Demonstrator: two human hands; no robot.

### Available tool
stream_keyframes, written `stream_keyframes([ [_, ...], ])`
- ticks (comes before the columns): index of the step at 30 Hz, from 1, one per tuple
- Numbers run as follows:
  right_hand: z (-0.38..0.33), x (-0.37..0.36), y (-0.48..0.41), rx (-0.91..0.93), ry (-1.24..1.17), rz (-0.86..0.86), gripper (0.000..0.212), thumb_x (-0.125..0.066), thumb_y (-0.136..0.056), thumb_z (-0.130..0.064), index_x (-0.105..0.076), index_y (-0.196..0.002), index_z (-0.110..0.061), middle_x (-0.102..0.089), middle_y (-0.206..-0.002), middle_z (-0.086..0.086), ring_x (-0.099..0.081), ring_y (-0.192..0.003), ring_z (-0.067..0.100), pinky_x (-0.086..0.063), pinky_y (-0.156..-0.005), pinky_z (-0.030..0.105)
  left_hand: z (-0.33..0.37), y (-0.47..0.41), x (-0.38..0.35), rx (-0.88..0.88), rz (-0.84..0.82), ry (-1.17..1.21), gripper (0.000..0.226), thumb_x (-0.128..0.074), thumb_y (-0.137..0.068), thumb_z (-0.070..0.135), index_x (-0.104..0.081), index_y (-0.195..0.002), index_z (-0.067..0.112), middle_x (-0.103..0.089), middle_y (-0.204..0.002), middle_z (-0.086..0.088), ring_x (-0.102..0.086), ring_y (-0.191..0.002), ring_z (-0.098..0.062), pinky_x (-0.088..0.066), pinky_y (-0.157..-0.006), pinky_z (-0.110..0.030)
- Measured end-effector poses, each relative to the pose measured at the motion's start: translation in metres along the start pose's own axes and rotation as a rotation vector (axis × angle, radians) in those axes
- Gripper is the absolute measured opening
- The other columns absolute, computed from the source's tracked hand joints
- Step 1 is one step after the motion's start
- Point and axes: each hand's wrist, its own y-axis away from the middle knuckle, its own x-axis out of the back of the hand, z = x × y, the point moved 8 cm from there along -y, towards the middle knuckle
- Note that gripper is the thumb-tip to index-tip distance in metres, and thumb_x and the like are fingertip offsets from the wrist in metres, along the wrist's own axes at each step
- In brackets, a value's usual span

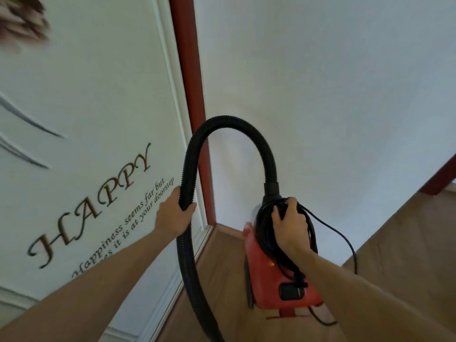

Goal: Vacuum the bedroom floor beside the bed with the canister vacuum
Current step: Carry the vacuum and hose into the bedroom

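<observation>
A red canister vacuum (266,280) hangs in the air above the wooden floor, carried by its top handle. My right hand (290,224) grips that handle together with a bundle of coiled black power cord (265,233). A black ribbed hose (229,123) arches up from the canister's front and comes down on the left. My left hand (172,214) is closed around the hose there, and the hose runs on down past my forearm and out of view. One loose strand of cord (345,239) trails to the right.
A white panel (86,107) with "HAPPY" lettering stands close on the left, edged by a dark red frame (195,95). A plain white wall (333,95) meets it in the corner ahead. Brown wooden floor (394,243) spreads below and to the right.
</observation>
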Motion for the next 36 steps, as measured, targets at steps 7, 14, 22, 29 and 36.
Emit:
stream_keyframes([
  [7, -0.133, 0.094, 0.008, 0.123, -0.042, 0.057, 0.026, -0.046, -0.102, -0.032, -0.038, -0.116, -0.012, -0.063, -0.094, 0.014, -0.063, -0.078, 0.029, -0.051, -0.06, 0.037, 0.099, 0.006, 0.122, -0.053, 0.136, 0.002, 0.045, -0.062, -0.095, 0.028, -0.049, -0.135, 0.011, -0.064, -0.103, -0.003, -0.061, -0.082, -0.018, -0.047, -0.067, -0.028],
  [14, -0.243, 0.168, 0.006, 0.233, -0.082, 0.11, 0.022, -0.048, -0.102, -0.029, -0.034, -0.104, -0.012, -0.06, -0.091, 0.014, -0.061, -0.071, 0.026, -0.05, -0.054, 0.035, 0.171, 0.016, 0.216, -0.06, 0.22, -0.006, 0.046, -0.062, -0.095, 0.027, -0.049, -0.135, 0.009, -0.065, -0.114, -0.013, -0.057, -0.086, -0.02, -0.044, -0.071, -0.029],
  [22, -0.312, 0.199, -0.003, 0.334, -0.138, 0.086, 0.024, -0.049, -0.102, -0.029, -0.034, -0.104, -0.011, -0.058, -0.091, 0.014, -0.063, -0.072, 0.028, -0.056, -0.056, 0.04, 0.215, 0.033, 0.271, -0.023, 0.377, -0.056, 0.043, -0.062, -0.094, 0.029, -0.049, -0.131, 0.011, -0.065, -0.11, -0.012, -0.059, -0.085, -0.026, -0.054, -0.075, -0.038],
  [29, -0.325, 0.205, -0.015, 0.428, -0.205, -0.001, 0.024, -0.049, -0.101, -0.028, -0.036, -0.107, -0.008, -0.06, -0.096, 0.017, -0.06, -0.075, 0.029, -0.05, -0.056, 0.037, 0.227, 0.067, 0.276, 0.084, 0.489, -0.071, 0.042, -0.064, -0.093, 0.03, -0.049, -0.129, 0.015, -0.066, -0.107, -0.01, -0.065, -0.089, -0.03, -0.06, -0.075, -0.047],
  [36, -0.324, 0.228, -0.009, 0.542, -0.244, -0.132, 0.025, -0.05, -0.1, -0.032, -0.037, -0.106, -0.011, -0.058, -0.096, 0.016, -0.063, -0.08, 0.034, -0.059, -0.065, 0.051, 0.256, 0.12, 0.282, 0.184, 0.661, -0.051, 0.058, -0.068, -0.09, 0.032, -0.045, -0.142, 0.02, -0.067, -0.111, -0.011, -0.067, -0.089, -0.031, -0.061, -0.075, -0.048],
])
